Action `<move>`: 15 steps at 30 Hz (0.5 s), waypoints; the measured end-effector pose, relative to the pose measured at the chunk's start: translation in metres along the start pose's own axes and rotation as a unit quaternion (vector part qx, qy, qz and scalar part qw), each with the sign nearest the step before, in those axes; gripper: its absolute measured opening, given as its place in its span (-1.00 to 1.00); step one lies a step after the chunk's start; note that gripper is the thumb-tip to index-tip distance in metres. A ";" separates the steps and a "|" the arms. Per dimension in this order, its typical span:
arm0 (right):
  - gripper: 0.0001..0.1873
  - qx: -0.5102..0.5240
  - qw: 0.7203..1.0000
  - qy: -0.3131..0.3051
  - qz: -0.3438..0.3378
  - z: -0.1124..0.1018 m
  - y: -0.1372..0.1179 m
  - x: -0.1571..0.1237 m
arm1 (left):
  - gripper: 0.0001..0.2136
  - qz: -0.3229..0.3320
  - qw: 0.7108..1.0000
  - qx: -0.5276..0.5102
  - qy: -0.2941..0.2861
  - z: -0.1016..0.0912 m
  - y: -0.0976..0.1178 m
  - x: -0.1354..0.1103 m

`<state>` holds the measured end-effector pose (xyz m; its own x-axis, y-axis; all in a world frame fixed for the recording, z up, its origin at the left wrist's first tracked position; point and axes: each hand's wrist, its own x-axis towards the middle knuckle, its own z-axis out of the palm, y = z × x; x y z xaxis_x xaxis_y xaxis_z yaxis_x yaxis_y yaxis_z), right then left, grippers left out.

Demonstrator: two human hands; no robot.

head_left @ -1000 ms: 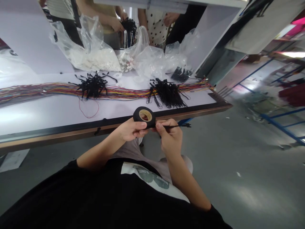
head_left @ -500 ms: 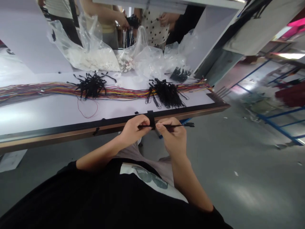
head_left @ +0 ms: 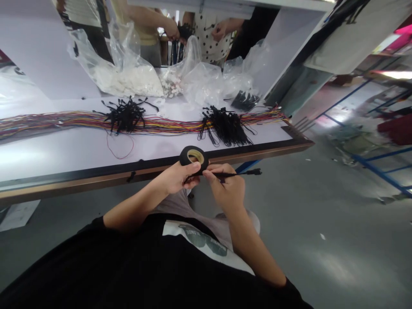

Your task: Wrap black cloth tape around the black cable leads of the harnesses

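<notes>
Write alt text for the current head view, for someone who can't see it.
The left hand holds a black tape roll and the right hand pinches a thin black cable, by a bench. On it lie coloured wires and two black clusters, with clear bags and other people behind.

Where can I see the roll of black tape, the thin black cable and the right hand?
Roll of black tape (head_left: 183, 156): head view, on its black face.
Thin black cable (head_left: 255, 171): head view, on its right end.
Right hand (head_left: 231, 189): head view, on its back.
</notes>
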<state>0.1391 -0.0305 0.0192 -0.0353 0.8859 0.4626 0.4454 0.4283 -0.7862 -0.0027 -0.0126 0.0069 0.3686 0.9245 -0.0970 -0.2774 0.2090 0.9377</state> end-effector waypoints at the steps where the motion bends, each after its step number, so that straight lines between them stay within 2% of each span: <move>1: -0.80 0.014 1.000 0.007 0.018 0.001 0.001 0.000 | -0.64 -0.002 1.000 -0.008 -0.008 -0.001 -0.001 0.000; 4: -0.73 0.064 0.992 0.049 0.095 0.003 0.007 0.002 | -0.53 0.045 0.999 -0.004 -0.001 -0.005 -0.005 -0.005; 6: -0.72 0.071 0.987 0.069 0.130 0.000 0.010 0.005 | -0.47 0.093 0.994 0.054 -0.030 -0.010 -0.005 -0.011; 9: -0.75 0.016 0.992 0.054 0.110 -0.009 0.008 0.008 | -0.23 0.144 0.964 0.168 -0.149 -0.018 -0.001 -0.016; 10: -0.76 -0.002 0.995 0.041 0.093 -0.012 0.005 0.009 | -0.22 0.148 0.954 0.188 -0.180 -0.020 0.001 -0.016; 11: -0.77 -0.013 0.997 0.029 0.075 -0.014 0.003 0.009 | -0.26 0.145 0.951 0.201 -0.186 -0.019 0.001 -0.015; 12: -0.77 -0.017 0.998 0.023 0.060 -0.015 0.000 0.008 | -0.35 0.139 0.954 0.211 -0.163 -0.018 0.001 -0.013; 15: -0.76 -0.003 0.999 0.024 0.037 -0.015 -0.005 0.006 | -0.73 0.143 0.956 0.256 0.003 -0.007 -0.001 -0.008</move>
<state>0.1506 -0.0304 0.0319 0.0414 0.9055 0.4222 0.4507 0.3602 -0.8167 -0.0113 -0.0182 0.0041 0.3364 0.9230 0.1866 0.1060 -0.2340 0.9665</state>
